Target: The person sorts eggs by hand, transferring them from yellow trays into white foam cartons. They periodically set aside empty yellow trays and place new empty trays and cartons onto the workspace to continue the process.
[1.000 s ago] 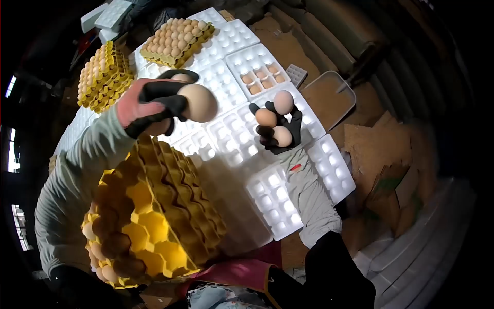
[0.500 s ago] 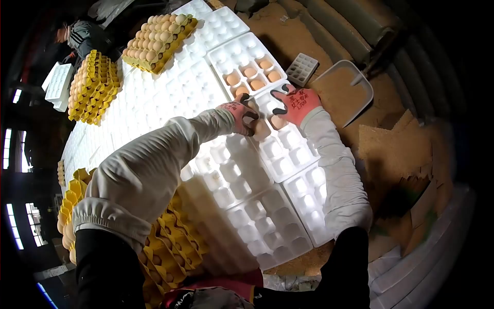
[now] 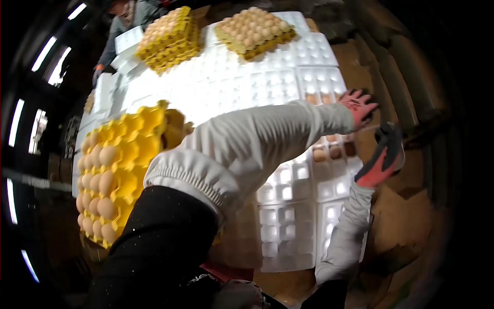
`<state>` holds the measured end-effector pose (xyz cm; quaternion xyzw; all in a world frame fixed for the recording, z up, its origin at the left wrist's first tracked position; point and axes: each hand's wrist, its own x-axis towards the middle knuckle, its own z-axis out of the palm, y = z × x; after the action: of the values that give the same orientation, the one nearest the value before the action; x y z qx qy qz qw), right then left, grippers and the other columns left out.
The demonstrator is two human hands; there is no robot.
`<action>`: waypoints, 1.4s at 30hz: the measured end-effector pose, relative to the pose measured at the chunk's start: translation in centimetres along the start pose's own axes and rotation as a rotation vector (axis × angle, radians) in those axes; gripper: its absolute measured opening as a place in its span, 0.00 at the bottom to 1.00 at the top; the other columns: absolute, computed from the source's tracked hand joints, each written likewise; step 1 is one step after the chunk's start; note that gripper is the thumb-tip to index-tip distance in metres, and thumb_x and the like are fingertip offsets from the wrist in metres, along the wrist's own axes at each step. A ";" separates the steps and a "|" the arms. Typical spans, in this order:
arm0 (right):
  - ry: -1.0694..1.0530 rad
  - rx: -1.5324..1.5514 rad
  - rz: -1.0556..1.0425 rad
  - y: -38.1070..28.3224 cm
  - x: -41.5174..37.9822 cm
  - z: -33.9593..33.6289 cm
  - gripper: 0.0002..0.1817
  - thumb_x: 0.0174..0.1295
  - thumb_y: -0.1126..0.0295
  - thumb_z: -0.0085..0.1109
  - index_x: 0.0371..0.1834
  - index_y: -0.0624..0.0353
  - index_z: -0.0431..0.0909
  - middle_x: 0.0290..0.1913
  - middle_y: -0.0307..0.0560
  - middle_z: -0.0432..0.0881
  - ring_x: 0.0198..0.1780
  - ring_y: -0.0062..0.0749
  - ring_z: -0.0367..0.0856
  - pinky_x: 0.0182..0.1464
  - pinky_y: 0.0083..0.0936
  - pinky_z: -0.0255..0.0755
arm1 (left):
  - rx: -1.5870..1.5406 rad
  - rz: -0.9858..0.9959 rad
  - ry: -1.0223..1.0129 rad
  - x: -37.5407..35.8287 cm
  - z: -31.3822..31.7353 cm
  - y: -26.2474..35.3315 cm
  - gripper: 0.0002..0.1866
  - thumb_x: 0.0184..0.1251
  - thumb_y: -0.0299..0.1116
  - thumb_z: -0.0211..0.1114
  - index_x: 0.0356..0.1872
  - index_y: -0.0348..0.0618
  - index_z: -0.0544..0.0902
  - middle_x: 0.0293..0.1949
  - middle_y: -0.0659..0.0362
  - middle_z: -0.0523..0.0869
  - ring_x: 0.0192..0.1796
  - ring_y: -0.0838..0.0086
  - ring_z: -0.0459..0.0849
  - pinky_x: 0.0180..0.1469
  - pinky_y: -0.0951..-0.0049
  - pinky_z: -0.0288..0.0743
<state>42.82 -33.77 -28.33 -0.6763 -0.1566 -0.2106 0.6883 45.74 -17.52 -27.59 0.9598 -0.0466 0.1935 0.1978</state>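
My left hand, in a pink and dark glove, is open with fingers spread at the right edge of the white egg trays. Just below it, my right hand is raised beyond the tray edge, its dark fingers pointing up and apart; nothing shows in it. Brown eggs sit in a white tray under and beside my left forearm, which hides part of that tray. Empty cups of the same tray show nearer to me.
Yellow trays with eggs stand tilted at the left. Two more yellow stacks stand at the back. Another person is at the back left. Brown cardboard lies at the right.
The view has turned left, so the table sits further right. My hands have left the egg cups and moved to the tray's right edge, and my left fingers have spread.
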 end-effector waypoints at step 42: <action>-1.725 0.530 0.537 -43.1 -18.1 22.8 0.25 0.61 0.63 0.56 0.61 0.60 0.68 0.50 0.49 0.76 0.36 0.26 0.78 0.34 0.20 0.76 | 0.248 -0.827 -0.080 -49.5 -50.6 5.0 0.22 0.53 0.52 0.66 0.27 0.39 0.81 0.23 0.55 0.82 0.26 0.62 0.81 0.32 0.65 0.73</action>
<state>7.17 -9.49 0.68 -0.4335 -0.4940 0.5713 0.4915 -18.51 -1.33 -2.22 0.9209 0.3580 0.0649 0.1400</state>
